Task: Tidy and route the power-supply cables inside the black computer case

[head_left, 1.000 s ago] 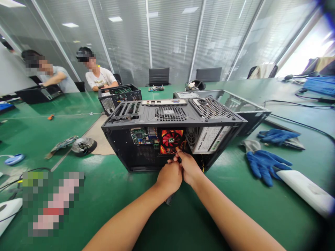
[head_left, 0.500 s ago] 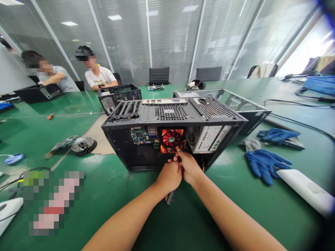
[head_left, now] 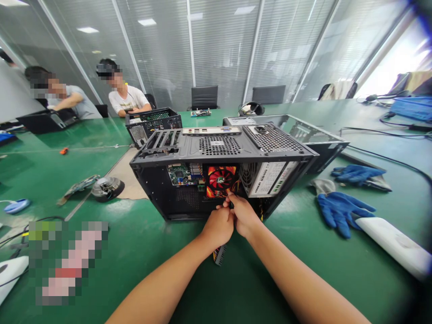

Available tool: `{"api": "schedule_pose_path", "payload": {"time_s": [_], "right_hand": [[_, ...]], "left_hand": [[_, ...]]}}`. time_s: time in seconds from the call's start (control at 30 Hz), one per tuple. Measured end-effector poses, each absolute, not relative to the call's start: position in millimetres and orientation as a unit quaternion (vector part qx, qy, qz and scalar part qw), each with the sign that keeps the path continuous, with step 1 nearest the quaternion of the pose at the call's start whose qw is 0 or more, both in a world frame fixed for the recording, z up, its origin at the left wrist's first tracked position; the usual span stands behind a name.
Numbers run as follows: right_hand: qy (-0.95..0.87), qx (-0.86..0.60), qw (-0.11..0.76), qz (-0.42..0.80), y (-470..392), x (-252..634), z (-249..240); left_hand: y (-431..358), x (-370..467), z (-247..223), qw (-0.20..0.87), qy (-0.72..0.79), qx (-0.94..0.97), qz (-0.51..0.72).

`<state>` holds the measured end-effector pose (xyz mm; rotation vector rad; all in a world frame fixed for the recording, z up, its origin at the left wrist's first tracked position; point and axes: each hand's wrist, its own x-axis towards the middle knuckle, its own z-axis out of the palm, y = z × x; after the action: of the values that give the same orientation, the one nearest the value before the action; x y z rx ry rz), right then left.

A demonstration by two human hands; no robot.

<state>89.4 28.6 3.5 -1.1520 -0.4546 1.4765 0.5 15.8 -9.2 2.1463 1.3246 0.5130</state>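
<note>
The fan [head_left: 222, 179] lies just beyond the right hand [head_left: 245, 217], the nearer; the connector [head_left: 220, 255], long axis slanting, shows below the left hand [head_left: 219, 227]. Both hands' fingers curl closed, on what I cannot tell.

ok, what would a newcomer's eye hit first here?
Probably the red fan with flame patterning, set inside the open computer case at the center. Just below it, the hands meet close together at the case's open side. Then the bright blue gloves on the green table, to the right.
</note>
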Motion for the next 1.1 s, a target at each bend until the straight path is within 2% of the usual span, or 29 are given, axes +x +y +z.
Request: {"api": "schedule_pose_path", "payload": {"time_s": [0.2, 0.5, 0.87, 1.1], "right_hand": [[-0.188, -0.472, 0.576, 0.640, 28.6, 89.6, 2.9], [-0.193, -0.493, 0.571, 0.627, 29.4, 89.9, 1.2], [-0.192, -0.469, 0.576, 0.642, 30.0, 90.6, -0.9], [-0.192, -0.474, 0.577, 0.637, 29.2, 90.2, -0.4]], "left_hand": [[12.4, 1.9, -5.4, 0.265, 0.501, 0.799, 0.200], [19.7, -0.5, -12.1, 0.309, 0.496, 0.785, 0.206], [12.0, 0.5, 0.1, 0.251, 0.503, 0.808, 0.176], [14.6, -0.4, -2.2, 0.283, 0.497, 0.801, 0.178]]}}
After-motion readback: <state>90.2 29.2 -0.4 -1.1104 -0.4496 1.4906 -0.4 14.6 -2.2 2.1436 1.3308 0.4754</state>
